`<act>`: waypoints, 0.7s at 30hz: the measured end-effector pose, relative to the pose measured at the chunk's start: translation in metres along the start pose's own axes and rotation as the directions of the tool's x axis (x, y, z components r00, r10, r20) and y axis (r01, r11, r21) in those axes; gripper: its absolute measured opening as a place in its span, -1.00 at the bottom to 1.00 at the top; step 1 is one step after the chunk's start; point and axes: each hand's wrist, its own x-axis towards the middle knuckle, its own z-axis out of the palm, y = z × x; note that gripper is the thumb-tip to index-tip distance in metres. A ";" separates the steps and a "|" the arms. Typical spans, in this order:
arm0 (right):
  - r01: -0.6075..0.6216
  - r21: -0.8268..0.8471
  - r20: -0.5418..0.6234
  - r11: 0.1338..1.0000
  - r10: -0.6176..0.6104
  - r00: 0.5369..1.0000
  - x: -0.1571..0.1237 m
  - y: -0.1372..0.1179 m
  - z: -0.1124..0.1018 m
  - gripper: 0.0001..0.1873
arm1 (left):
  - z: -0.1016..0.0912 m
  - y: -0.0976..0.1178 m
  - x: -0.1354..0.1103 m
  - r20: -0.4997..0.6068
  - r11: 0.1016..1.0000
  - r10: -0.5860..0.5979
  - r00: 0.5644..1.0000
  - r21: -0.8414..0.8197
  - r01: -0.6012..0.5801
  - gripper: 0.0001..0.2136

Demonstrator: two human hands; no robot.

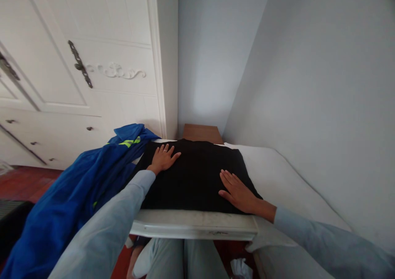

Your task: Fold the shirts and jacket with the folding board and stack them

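A black cloth lies spread out over a white table in front of me; whether it is a garment I cannot tell. Flat on its upper left part rests my left hand, fingers spread, a ring on one finger. My right hand lies palm down on the right side of the cloth, thumb apart from the fingers. Neither hand grips anything. Just left of the black cloth, blue fabric with yellow-green strips hangs in a heap, partly behind my left forearm.
A white wardrobe with dark metal handles stands at the left. Behind the table is a brown wooden box-like piece in the corner. A white covered surface runs along the grey wall at right. Crumpled white paper lies below.
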 end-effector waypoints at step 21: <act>-0.231 -0.025 -0.048 0.973 0.230 0.972 0.116 0.055 -0.004 -0.11 | -0.004 -0.009 0.021 0.035 0.994 -0.078 0.996 -0.076 0.080 -0.26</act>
